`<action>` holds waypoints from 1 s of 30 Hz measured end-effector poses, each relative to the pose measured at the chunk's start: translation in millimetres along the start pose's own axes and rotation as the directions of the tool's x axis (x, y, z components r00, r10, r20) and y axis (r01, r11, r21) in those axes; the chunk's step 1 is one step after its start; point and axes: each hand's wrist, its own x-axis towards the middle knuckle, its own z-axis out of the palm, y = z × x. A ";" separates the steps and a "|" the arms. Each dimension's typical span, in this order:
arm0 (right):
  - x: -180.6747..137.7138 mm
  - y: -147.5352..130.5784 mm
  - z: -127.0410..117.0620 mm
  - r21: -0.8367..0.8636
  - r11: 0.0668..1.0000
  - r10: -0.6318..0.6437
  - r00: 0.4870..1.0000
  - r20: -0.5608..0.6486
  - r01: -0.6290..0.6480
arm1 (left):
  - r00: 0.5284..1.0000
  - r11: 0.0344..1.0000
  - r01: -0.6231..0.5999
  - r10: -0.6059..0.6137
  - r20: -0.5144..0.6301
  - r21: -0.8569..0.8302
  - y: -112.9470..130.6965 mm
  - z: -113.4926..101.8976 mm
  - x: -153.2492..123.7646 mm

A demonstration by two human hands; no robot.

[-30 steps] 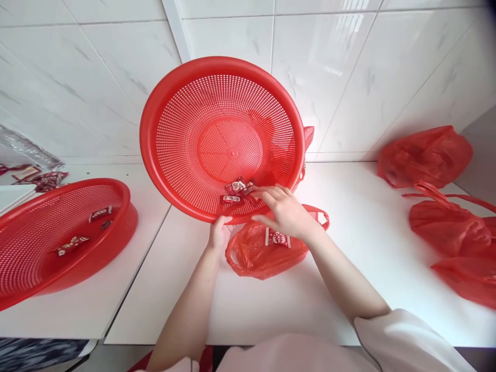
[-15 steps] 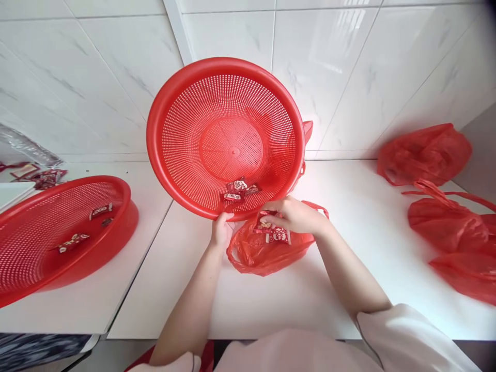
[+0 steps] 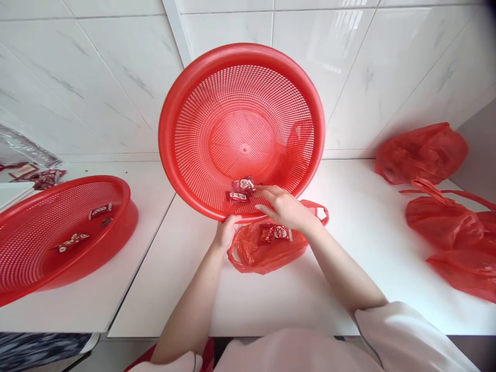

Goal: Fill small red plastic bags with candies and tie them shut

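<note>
A round red perforated basket (image 3: 217, 88) is tipped up on its edge, facing me, on the white table (image 3: 372, 227). My left hand (image 3: 227, 232) is closed on its lower rim. A few red-wrapped candies (image 3: 242, 187) lie at the basket's low side. My right hand (image 3: 284, 206) reaches in over the rim with its fingers stretched out and its fingertips at those candies. Just below the rim lies an open red plastic bag (image 3: 251, 256) with more wrapped candies (image 3: 276, 232) inside.
A second red basket (image 3: 116, 222) lies flat on the left table with a few candies in it. Loose wrappers (image 3: 42, 178) sit at far left. Filled red bags (image 3: 422, 152) (image 3: 445, 222) lie at the right. A tiled wall stands behind, and a gap runs between the two tables.
My right hand went from the basket down to the bag with candies, and is now back inside the basket. The basket has tilted up more and shifted right.
</note>
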 end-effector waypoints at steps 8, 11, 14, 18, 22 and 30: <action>2.6 2.4 31.7 -0.008 1.000 -0.017 0.994 0.107 0.018 | 0.993 0.993 0.111 -0.113 0.046 0.039 -15.5 2.9 -5.9; 3.5 3.0 25.0 0.053 0.998 -0.045 0.994 0.101 0.040 | 0.996 0.997 0.077 -0.076 0.055 -0.013 -12.2 4.8 -3.3; 4.5 4.3 15.4 0.123 0.990 -0.087 0.992 0.095 0.074 | 0.999 0.999 0.028 -0.027 0.023 -0.041 -6.9 5.9 -0.4; 1.2 3.9 -6.2 0.262 0.963 -0.096 0.989 0.115 0.063 | 0.999 0.998 0.048 -0.047 0.019 -0.047 -1.2 4.9 -0.1; -8.4 -0.6 -35.5 0.321 0.947 -0.074 0.972 0.222 -0.001 | 0.995 0.993 0.103 -0.102 0.019 -0.053 -0.3 4.1 -1.4; -9.8 -3.1 -37.4 0.031 0.995 0.093 0.991 0.099 -0.096 | 0.993 0.992 0.099 -0.094 0.066 -0.077 -6.3 4.7 -2.3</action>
